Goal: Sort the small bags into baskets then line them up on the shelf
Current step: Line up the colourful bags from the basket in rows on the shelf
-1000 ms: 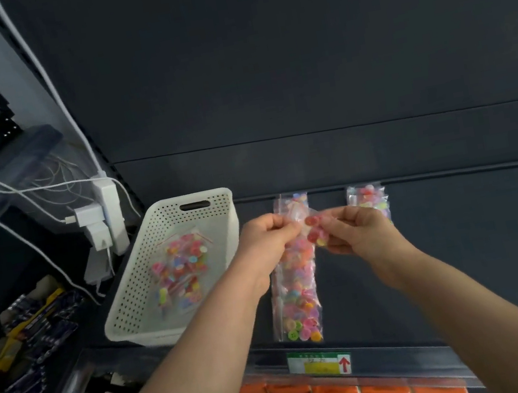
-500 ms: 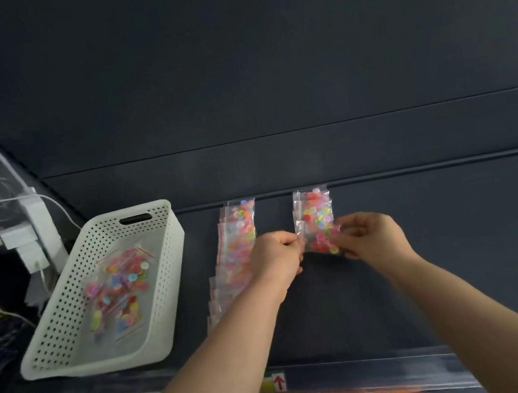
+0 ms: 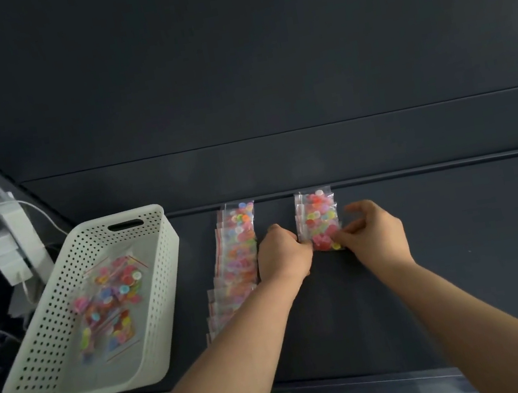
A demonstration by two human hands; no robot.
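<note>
On your shelf (image 3: pixel 474 263) the basket (image 3: pixel 158 281) sits at the left, with loose bags (image 3: pixel 111 303) in it. Just right of it, a long row of bags (image 3: pixel 235 258) runs from the back wall toward you. Further right lies a shorter row (image 3: pixel 317 212). Your left hand (image 3: pixel 282 254) lies between the rows and your right hand (image 3: pixel 375 236) right of the shorter one, both pinching its nearest bag (image 3: pixel 325 244).

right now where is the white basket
Head view: the white basket sits far left on the shelf, just left of the long row of bags.
</note>
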